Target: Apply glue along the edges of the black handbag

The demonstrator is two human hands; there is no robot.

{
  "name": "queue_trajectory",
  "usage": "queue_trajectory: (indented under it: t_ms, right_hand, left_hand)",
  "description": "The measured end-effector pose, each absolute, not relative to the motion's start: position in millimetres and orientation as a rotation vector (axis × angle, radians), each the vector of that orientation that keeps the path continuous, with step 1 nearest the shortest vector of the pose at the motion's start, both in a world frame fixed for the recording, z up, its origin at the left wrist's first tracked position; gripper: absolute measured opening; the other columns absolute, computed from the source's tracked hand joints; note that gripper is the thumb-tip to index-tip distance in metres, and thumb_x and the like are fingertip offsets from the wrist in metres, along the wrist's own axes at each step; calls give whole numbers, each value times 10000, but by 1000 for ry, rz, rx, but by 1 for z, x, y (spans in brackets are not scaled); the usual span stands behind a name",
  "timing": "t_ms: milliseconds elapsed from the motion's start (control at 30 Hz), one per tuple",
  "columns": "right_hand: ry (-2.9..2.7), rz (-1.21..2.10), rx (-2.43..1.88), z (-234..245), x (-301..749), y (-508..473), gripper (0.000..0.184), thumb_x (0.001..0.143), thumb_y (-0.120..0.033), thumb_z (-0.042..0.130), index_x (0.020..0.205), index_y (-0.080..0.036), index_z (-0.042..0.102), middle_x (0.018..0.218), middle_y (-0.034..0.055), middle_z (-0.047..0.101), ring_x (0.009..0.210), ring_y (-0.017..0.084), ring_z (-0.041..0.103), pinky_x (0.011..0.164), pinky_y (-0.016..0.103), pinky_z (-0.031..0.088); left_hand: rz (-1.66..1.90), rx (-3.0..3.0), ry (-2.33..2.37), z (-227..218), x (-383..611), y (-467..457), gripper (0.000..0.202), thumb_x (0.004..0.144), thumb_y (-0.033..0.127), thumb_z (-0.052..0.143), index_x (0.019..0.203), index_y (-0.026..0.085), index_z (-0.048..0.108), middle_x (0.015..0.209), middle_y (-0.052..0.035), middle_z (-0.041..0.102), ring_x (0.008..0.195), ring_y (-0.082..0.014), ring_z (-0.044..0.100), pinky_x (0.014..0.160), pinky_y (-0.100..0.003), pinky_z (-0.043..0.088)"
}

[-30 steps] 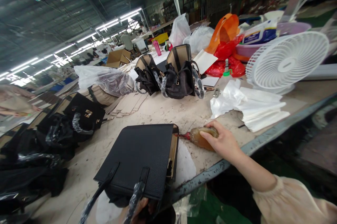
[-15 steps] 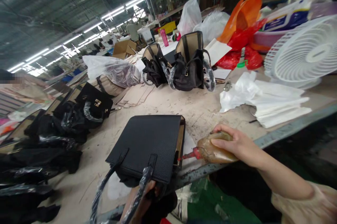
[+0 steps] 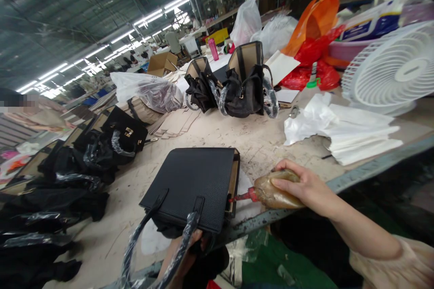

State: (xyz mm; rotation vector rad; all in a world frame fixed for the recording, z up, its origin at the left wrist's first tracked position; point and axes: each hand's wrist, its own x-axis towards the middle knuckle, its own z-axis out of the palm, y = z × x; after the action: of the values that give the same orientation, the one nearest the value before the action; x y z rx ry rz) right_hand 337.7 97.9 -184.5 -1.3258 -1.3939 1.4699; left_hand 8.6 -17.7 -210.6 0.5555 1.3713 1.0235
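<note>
A black handbag lies on its side at the front edge of the workbench, its plastic-wrapped handles hanging toward me. My left hand is at the bag's near edge, below the handle, closed on the bag; most of its fingers are hidden. My right hand is wrapped round a squeeze bottle of amber-brown stuff, held level. Its red nozzle points left and the tip meets the bag's open side, where tan board edging shows. A white sheet lies partly under the bag.
Several black handbags are lined up on the left. Two more open bags stand at the back. At right are a white fan, crumpled white paper and red plastic bags. A person works at far left.
The view has shifted slightly, so the bags on the left sit a little further right. The bottle's nozzle stays at the bag's side; both hands keep nearly the same pose.
</note>
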Motion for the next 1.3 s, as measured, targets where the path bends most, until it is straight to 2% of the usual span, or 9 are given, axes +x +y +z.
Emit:
queue_trajectory:
  t_ms: [167, 267, 367, 600, 700, 900, 1067, 1300]
  right_hand:
    - [-1397, 1627, -1210, -179, 336, 93, 353, 749, -479, 714, 908, -222, 532, 710, -29, 553, 614, 151, 531, 542, 245, 429]
    - [-1324, 1683, -1169, -179, 336, 94, 376, 741, -480, 724, 924, -222, 523, 735, -23, 569, 631, 157, 549, 561, 253, 442]
    - [-1323, 1523, -1244, -180, 336, 99, 399, 731, -498, 725, 938, -217, 530, 746, -14, 586, 650, 170, 561, 576, 267, 449]
    - [-1390, 1119, -1395, -182, 333, 106, 387, 715, -552, 675, 887, -223, 564, 712, -3, 612, 643, 203, 566, 605, 315, 449]
    - [-1410, 978, -1437, -185, 328, 106, 379, 701, -556, 663, 867, -225, 579, 719, 4, 617, 661, 221, 573, 625, 334, 451]
    - [-1510, 1010, -1387, -189, 306, 99, 332, 743, -523, 634, 875, -225, 573, 757, 4, 621, 713, 222, 577, 684, 345, 449]
    - [-1598, 1019, -1281, -197, 287, 89, 282, 792, -472, 613, 913, -226, 550, 798, 3, 627, 738, 212, 587, 709, 340, 460]
    - [-1664, 917, -1218, -199, 278, 89, 200, 785, -397, 611, 861, -218, 566, 842, 24, 620, 805, 224, 591, 771, 360, 454]
  left_hand:
    - [1006, 609, 1328, -213, 7, -17, 425, 657, 479, 802, 498, 146, 591, 525, -24, 516, 525, -126, 428, 545, -269, 337]
    - [1038, 554, 1345, -204, 9, -16, 460, 607, 507, 833, 505, 135, 584, 506, -6, 487, 489, -98, 397, 498, -241, 301]
    - [1035, 499, 1389, -187, 9, -15, 489, 556, 532, 857, 525, 127, 583, 491, 6, 472, 455, -81, 383, 464, -219, 275]
    - [855, 575, 1498, -125, -14, -14, 497, 587, 538, 815, 510, 126, 547, 463, -6, 459, 409, -72, 371, 420, -215, 252]
    - [820, 581, 1573, -92, -26, -14, 445, 582, 491, 813, 555, 114, 579, 491, -17, 488, 403, -73, 393, 395, -199, 251]
    - [761, 534, 1644, -38, -35, -12, 305, 628, 363, 779, 705, 94, 657, 510, -5, 485, 391, -76, 394, 341, -164, 235]
    - [756, 431, 1652, -23, -33, -3, 194, 691, 286, 713, 711, 110, 634, 511, -5, 484, 378, -69, 370, 314, -140, 230]
    - [747, 385, 1717, -14, -24, 8, 143, 782, 236, 595, 732, 102, 606, 502, -5, 465, 360, -66, 361, 307, -127, 229]
